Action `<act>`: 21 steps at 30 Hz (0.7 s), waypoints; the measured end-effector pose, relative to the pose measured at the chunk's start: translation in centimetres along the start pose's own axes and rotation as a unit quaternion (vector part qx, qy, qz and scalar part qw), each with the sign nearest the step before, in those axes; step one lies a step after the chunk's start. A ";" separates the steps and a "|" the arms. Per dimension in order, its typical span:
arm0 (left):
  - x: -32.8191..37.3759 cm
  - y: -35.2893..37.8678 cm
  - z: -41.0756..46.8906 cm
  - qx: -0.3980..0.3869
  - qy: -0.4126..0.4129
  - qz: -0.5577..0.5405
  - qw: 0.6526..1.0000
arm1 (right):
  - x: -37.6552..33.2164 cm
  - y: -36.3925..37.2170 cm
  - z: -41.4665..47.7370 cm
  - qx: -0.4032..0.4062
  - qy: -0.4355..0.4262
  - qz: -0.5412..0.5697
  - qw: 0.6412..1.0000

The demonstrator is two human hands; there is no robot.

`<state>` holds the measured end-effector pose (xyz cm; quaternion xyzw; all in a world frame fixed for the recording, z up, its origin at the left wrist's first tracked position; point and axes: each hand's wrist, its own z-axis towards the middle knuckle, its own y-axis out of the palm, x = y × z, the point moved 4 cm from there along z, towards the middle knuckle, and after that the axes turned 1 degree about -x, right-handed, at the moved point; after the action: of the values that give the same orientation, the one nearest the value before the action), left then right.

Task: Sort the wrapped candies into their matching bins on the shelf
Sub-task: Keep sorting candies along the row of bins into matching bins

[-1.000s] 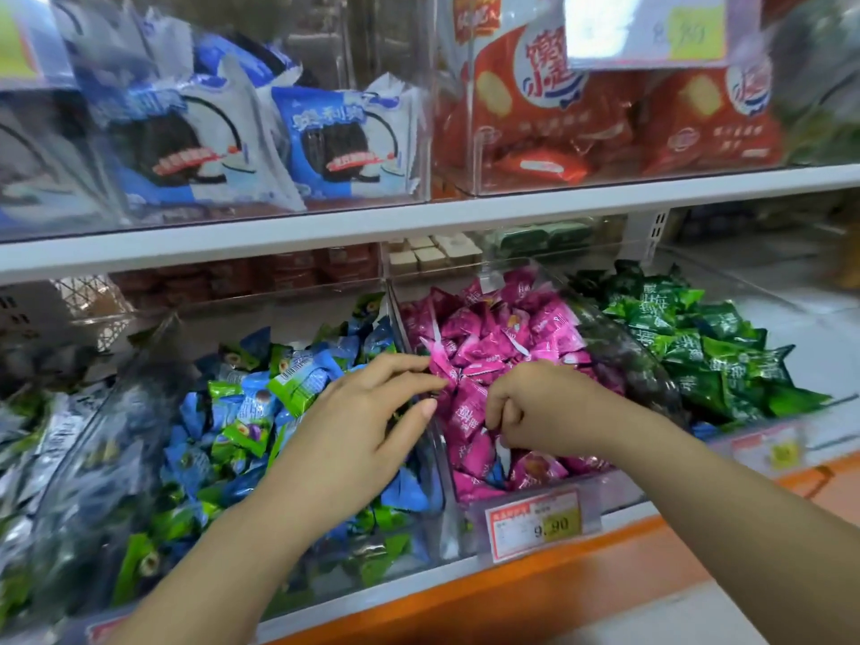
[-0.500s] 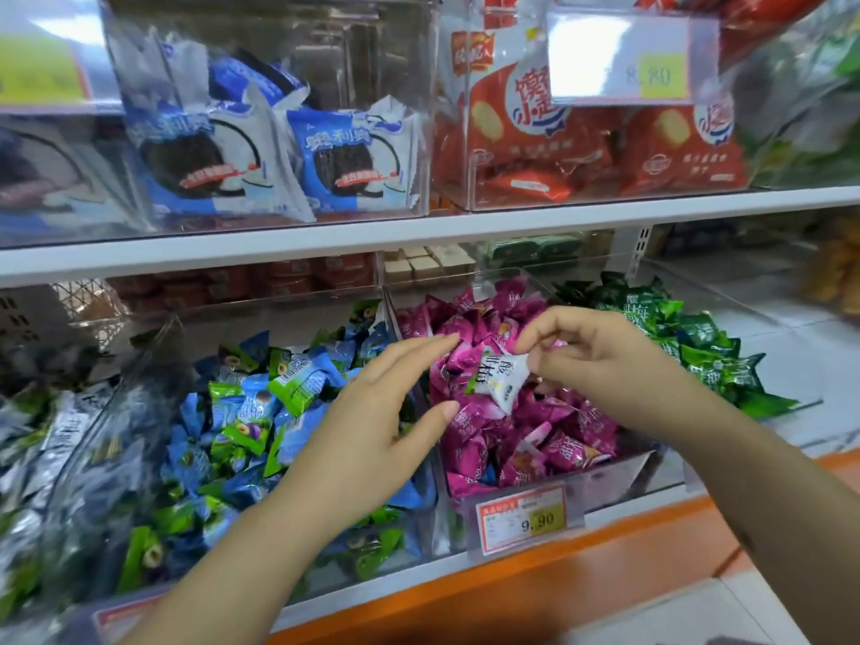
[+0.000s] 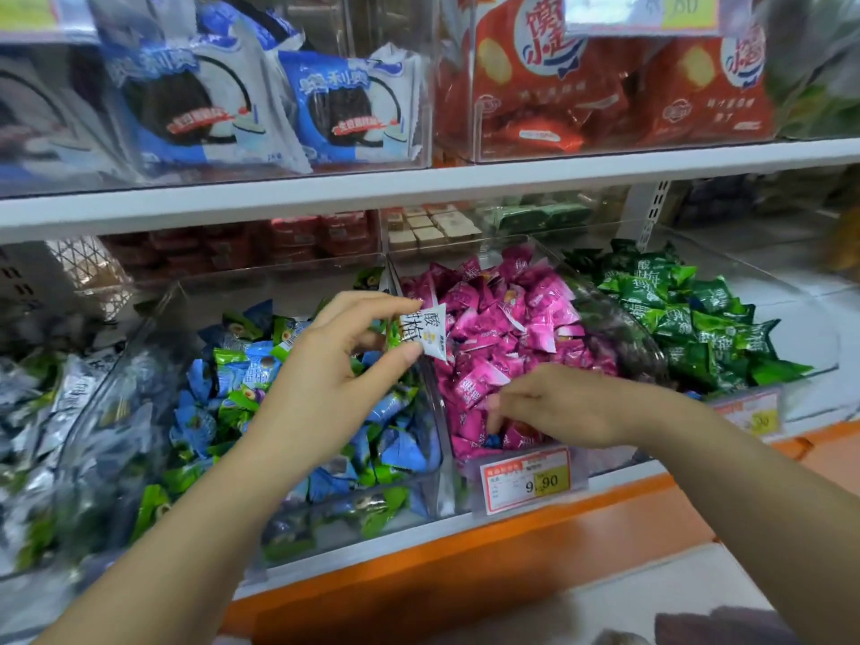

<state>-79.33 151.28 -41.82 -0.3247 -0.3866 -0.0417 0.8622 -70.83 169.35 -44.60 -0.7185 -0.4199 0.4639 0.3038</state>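
My left hand (image 3: 335, 365) pinches a white wrapped candy (image 3: 426, 335) between thumb and fingers, above the divider between two clear bins. My right hand (image 3: 563, 407) reaches down into the front of the pink candy bin (image 3: 507, 328), its fingertips curled among the pink wrappers next to a blue candy (image 3: 492, 440); whether it grips anything is hidden. Left of the divider is a bin of blue and green candies (image 3: 279, 412). On the right, another bin holds dark green candies (image 3: 688, 323).
A bin of silver-wrapped candies (image 3: 37, 412) stands at far left. A price tag (image 3: 526, 479) hangs on the pink bin's front. The white shelf (image 3: 419, 193) above carries clear boxes of blue cookie packs (image 3: 260, 95) and red snack packs (image 3: 605, 86). The orange shelf edge (image 3: 465, 547) runs below.
The white candy passed from my right hand to my left hand. My right hand then dropped back into the front of the pink bin.
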 end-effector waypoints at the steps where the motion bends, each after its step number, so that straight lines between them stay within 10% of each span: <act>1: 0.0 0.0 -0.1 -0.003 -0.002 0.000 1.000 | -0.1 0.1 0.3 -0.007 0.013 -0.006 1.000; 10: -0.1 -0.4 -0.5 -0.014 -0.010 0.025 1.000 | 0.2 -0.1 1.2 -0.024 0.016 0.109 0.994; 21: -0.5 -1.3 -0.8 0.007 -0.012 0.040 0.999 | 0.4 -5.1 -2.0 0.242 -0.038 0.156 0.957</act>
<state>-79.61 149.69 -41.85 -0.3344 -0.3841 -0.0004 0.8606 -70.61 171.97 -39.75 -0.6615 -0.1893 0.6204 0.3764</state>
